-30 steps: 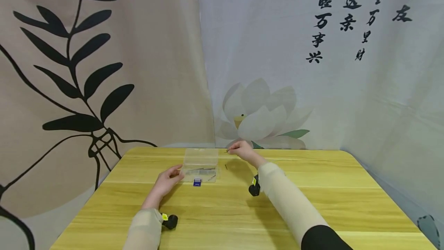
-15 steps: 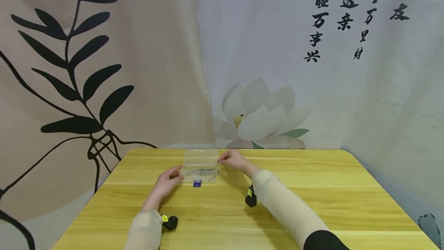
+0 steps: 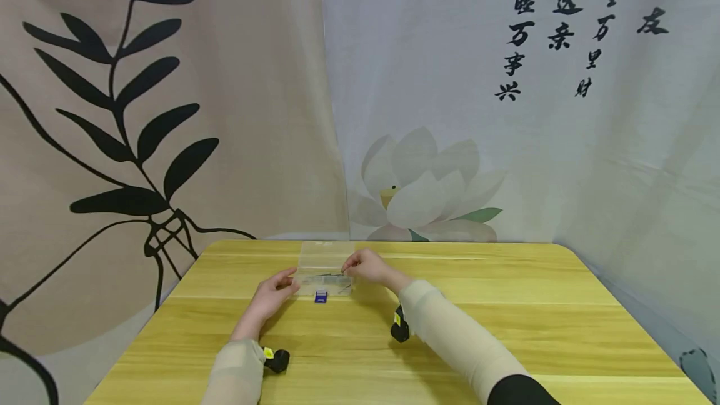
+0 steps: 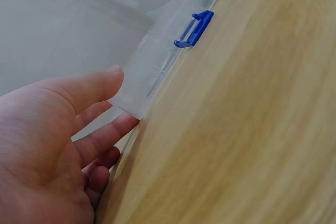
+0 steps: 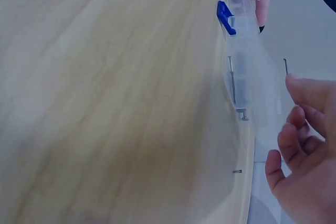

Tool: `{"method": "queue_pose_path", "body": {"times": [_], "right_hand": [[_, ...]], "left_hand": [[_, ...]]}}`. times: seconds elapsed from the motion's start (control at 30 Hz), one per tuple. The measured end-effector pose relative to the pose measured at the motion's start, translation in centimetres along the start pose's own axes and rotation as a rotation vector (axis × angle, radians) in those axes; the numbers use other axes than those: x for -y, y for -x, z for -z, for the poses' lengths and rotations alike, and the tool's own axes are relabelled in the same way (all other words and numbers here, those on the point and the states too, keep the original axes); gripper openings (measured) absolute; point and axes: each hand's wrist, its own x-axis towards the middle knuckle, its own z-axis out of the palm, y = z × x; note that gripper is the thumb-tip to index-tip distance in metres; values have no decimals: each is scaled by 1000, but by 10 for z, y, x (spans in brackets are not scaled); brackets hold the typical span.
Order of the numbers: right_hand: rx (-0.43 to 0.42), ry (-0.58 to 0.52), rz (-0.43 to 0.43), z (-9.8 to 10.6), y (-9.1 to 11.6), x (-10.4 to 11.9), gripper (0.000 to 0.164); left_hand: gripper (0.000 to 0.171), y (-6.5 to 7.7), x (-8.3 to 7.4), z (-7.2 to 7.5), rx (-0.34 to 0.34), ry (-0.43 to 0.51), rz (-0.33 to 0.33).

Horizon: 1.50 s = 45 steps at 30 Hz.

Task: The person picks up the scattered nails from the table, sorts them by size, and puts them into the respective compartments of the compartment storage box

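A clear plastic box (image 3: 306,291) lies on the table with its lid (image 3: 322,255) tipped back and its blue latch (image 3: 320,297) at the front. My left hand (image 3: 271,295) grips the box's left end between thumb and fingers. Several thin dark nails (image 5: 232,80) lie inside the box. Between thumb and fingertip, my right hand (image 3: 368,266) pinches one nail (image 5: 285,66), held over the right part of the box. A short nail (image 5: 237,171) lies on the wood to the right of the box.
The yellow wooden table (image 3: 478,342) spreads around the box, its back edge near the lid. Behind it hangs a cloth backdrop (image 3: 270,111) printed with leaves, a lotus and writing. A small black camera sits at each wrist.
From beyond the box's right side, my right hand has moved left and nearer, carrying the nail over the box. My left hand has stayed at the box's left end.
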Motion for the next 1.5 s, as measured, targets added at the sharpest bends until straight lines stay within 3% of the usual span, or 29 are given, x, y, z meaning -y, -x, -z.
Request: {"method": "queue_pose_path", "body": {"times": [0.4, 1.23, 1.5], "right_hand": [[-14, 54, 59, -8, -2, 2, 8], [-10, 187, 75, -23, 1, 2, 7], [-5, 168, 56, -26, 3, 2, 8]], "left_hand": [[50, 0, 2, 1, -5, -14, -13], [51, -2, 3, 1, 3, -16, -5], [51, 0, 3, 2, 1, -19, -4]]}}
